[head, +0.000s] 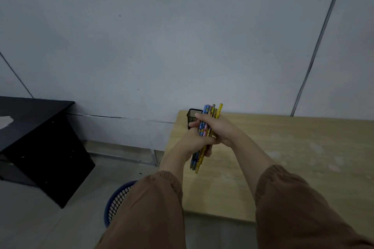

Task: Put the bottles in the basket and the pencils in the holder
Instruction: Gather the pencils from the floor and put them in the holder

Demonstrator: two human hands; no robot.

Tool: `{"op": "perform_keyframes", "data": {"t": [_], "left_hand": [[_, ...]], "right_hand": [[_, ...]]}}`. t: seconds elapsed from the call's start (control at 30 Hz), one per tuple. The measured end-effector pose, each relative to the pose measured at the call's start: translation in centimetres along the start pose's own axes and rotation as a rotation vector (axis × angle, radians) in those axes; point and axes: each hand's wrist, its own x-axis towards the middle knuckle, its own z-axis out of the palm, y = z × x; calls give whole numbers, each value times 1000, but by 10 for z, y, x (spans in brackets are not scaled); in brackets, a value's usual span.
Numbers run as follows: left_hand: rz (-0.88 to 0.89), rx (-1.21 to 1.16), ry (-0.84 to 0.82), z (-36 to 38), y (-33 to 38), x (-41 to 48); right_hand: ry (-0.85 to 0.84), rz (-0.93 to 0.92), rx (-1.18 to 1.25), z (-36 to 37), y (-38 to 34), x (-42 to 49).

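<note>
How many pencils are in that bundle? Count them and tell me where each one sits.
6 at least, one bundle of colourful patterned pencils held by both hands above the wooden table; blue ones left, pink middle, yellow right. More may be hidden.

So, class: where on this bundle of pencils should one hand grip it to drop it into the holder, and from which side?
Grip the bundle of pencils at the middle, where the left hand and right hand now wrap it, coming from the side. It stands nearly upright, so one end stays free to enter the holder behind.
</note>
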Motion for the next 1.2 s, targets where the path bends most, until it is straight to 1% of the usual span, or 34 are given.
{"op": "perform_keyframes", "data": {"t": [0.07,0.17,0.27,0.37,0.47,0.57,0.67,0.8,0.93,1.07,1.13,1.2], "left_hand": [[-56,46,-62,-5,-3,17],[-168,132,-157,-20,-9,52],[-196,175,-132,-41,-15,97],[-203,218,-79,-59,-19,145],[-204,242,-9,-79,-29,195],[-228,318,-3,-102,-40,243],[-219,475,-18,-122,-49,282],[-158,757,-59,-141,-76,327],[-134,891,-117,-148,-108,358],[-76,879,-131,-149,-133,378],[-56,833,-103,-147,-141,385],[-76,750,-58,-146,-146,392]], "right_hand": [[72,-16,22,-8,0,15],[239,-33,72,-25,-2,51],[359,-84,210,-41,-8,96],[477,-140,231,-53,-12,147],[608,-142,253,-59,-16,203],[737,-148,290,-61,-16,255],[793,-139,316,-63,-7,301],[826,-101,356,-64,18,348],[836,-104,406,-65,47,378],[861,-114,445,-63,69,397],[886,-134,438,-61,77,404],[897,-164,390,-58,83,411]]}}
